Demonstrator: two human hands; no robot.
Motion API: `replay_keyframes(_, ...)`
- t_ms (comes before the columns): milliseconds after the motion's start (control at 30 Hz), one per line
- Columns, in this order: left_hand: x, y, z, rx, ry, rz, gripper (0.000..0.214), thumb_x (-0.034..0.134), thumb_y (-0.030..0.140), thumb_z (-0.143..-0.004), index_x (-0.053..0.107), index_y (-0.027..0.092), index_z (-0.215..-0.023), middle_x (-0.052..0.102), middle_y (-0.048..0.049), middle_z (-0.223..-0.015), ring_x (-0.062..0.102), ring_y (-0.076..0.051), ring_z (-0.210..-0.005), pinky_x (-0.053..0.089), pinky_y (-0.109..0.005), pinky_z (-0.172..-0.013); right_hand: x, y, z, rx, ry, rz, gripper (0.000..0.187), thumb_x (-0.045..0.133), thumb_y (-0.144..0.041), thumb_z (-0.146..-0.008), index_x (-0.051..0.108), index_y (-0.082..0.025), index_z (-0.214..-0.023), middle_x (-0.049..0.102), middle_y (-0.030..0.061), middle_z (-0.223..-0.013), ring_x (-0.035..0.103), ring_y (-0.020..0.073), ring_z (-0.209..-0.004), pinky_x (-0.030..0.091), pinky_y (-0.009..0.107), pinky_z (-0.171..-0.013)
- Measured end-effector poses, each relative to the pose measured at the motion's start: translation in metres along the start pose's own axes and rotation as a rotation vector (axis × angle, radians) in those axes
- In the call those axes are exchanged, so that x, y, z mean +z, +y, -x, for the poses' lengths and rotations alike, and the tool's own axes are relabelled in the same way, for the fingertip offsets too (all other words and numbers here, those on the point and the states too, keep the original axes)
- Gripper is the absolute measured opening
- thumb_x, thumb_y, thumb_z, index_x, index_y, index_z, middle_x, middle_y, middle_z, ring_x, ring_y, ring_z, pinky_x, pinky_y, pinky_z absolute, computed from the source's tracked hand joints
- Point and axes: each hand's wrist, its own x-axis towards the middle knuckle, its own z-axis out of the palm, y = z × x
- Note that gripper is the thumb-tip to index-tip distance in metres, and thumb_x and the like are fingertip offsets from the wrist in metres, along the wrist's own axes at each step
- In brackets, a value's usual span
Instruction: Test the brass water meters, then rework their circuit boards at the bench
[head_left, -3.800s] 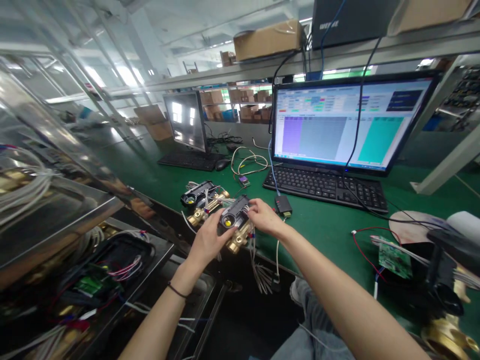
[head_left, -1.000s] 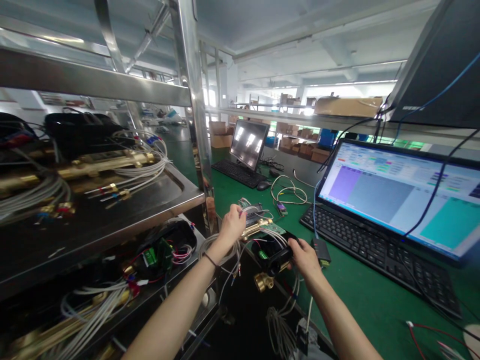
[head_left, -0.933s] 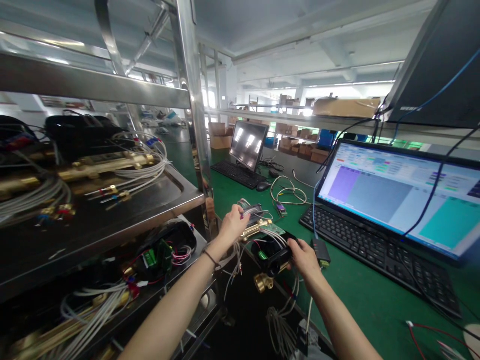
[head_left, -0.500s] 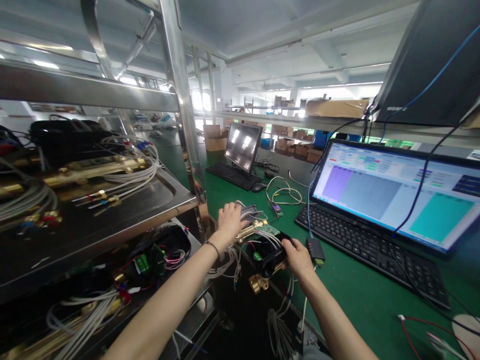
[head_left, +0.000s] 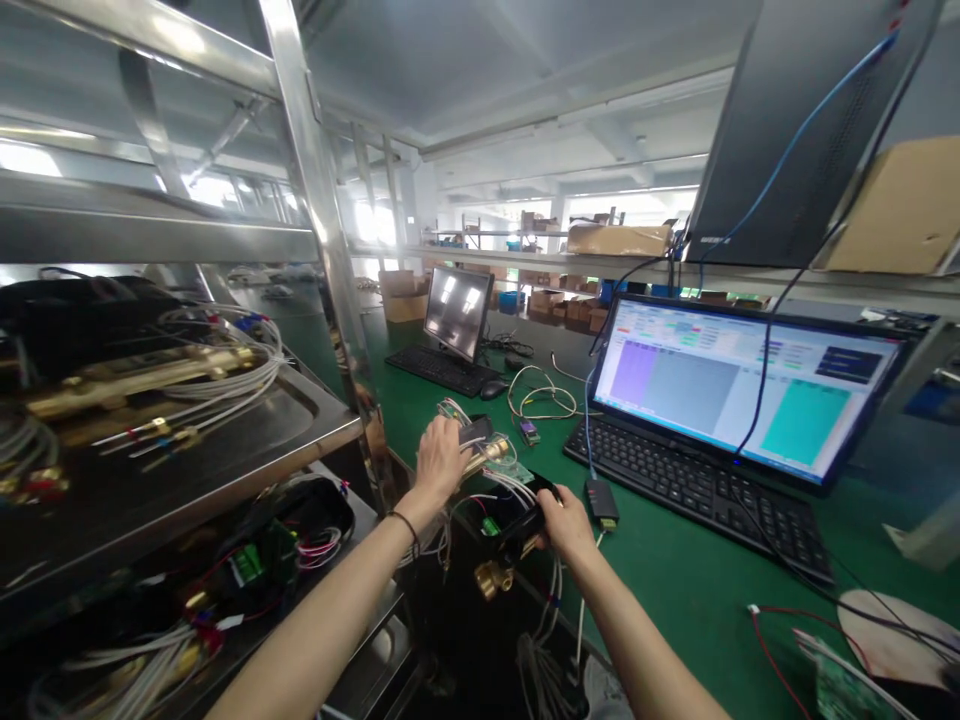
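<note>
Left shelf: steel rack (head_left: 187, 450) at the far left, with a brass pipe (head_left: 135, 375) and bundled white wires (head_left: 225, 350) on its tray. A black housing with loose wiring (head_left: 277, 530) sits on the shelf below.

Left hand: the left hand (head_left: 442, 460) is just beside the rack upright (head_left: 337, 300). I read its fingers (head_left: 439, 430) as closed narrow around the far brass unit (head_left: 487, 455), though the fingers hide part of the grip.

Task items: the far brass unit lies at the bench edge, touching or just beside the near brass unit (head_left: 510, 515). The near unit's black housing faces up, and its brass fitting (head_left: 491, 578) hangs past the bench edge.

Right hand: the right hand (head_left: 566, 525) is on the near unit, with fingers (head_left: 547, 510) wrapped over the housing's edge, holding it.

Change: against the last frames, the grip looks alike in both hands; the view has swung a little left.

Right bench: a black USB box (head_left: 601, 503) is just beside the right hand, then a keyboard (head_left: 690, 500) and a lit monitor (head_left: 742, 390).

Room: the green bench mat (head_left: 690, 610) is open ahead of the keyboard; the rack limits the left hand's side.
</note>
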Motion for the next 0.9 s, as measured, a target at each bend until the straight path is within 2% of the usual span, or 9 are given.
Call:
replay_keyframes(167, -0.031, 0.014, 0.001, 0.035, 0.107, 0.030, 0.025, 0.065, 0.017, -0.077, 0.049, 0.016, -0.096, 0.049, -0.0075, -0.097, 0.049, -0.025, -0.094, 0.045, -0.037, -0.084, -0.005, 0.008, 0.021, -0.045, -0.024, -0.112, 0.043, 0.048, -0.037, -0.073, 0.054, -0.020, -0.112, 0.055, -0.0034, -0.064, 0.050, 0.0126, -0.047, 0.043, 0.025, -0.044)
replay_keyframes(333, -0.071, 0.028, 0.007, 0.034, 0.204, 0.063, 0.028, 0.065, 0.018, -0.077, 0.048, 0.016, -0.099, 0.049, -0.0076, -0.098, 0.050, -0.026, -0.095, 0.046, -0.038, -0.085, -0.013, 0.004, 0.048, -0.114, -0.090, -0.249, 0.043, 0.044, -0.039, -0.075, 0.052, -0.021, -0.114, 0.048, -0.0045, -0.067, 0.046, 0.0117, -0.054, 0.044, 0.024, -0.043)
replay_keyframes(467, -0.105, 0.036, 0.015, 0.023, 0.292, 0.077, 0.030, 0.067, 0.022, -0.075, 0.050, 0.016, -0.099, 0.050, -0.0075, -0.097, 0.052, -0.027, -0.093, 0.047, -0.036, -0.082, -0.022, 0.001, 0.070, -0.131, -0.155, -0.395, 0.042, 0.045, -0.041, -0.078, 0.052, -0.020, -0.114, 0.045, -0.0064, -0.062, 0.041, 0.0086, -0.047, 0.038, 0.021, -0.041)
replay_keyframes(600, -0.135, 0.045, 0.022, -0.002, 0.322, 0.074, 0.028, 0.067, 0.026, -0.074, 0.052, 0.017, -0.095, 0.051, -0.0069, -0.094, 0.054, -0.027, -0.090, 0.047, -0.036, -0.079, -0.026, -0.001, 0.089, -0.101, -0.216, -0.572, 0.041, 0.047, -0.039, -0.080, 0.050, -0.020, -0.116, 0.044, -0.0076, -0.060, 0.038, 0.0065, -0.044, 0.033, 0.018, -0.040)
replay_keyframes(733, -0.157, 0.053, 0.027, -0.029, 0.352, 0.116, 0.026, 0.067, 0.028, -0.072, 0.053, 0.018, -0.092, 0.051, -0.0053, -0.092, 0.055, -0.025, -0.088, 0.047, -0.034, -0.078, -0.030, -0.005, 0.109, -0.080, -0.253, -0.576, 0.045, 0.050, -0.042, -0.081, 0.049, -0.021, -0.121, 0.044, -0.0078, -0.060, 0.037, 0.0068, -0.042, 0.032, 0.019, -0.037)
replay_keyframes(900, -0.173, 0.054, 0.031, -0.110, 0.398, 0.244, 0.028, 0.070, 0.030, -0.067, 0.056, 0.018, -0.087, 0.053, -0.0031, -0.089, 0.057, -0.022, -0.083, 0.048, -0.032, -0.074, -0.040, -0.008, 0.134, -0.116, -0.257, -0.473, 0.048, 0.050, -0.046, -0.082, 0.051, -0.022, -0.123, 0.050, -0.0057, -0.065, 0.036, 0.0072, -0.045, 0.035, 0.019, -0.039)
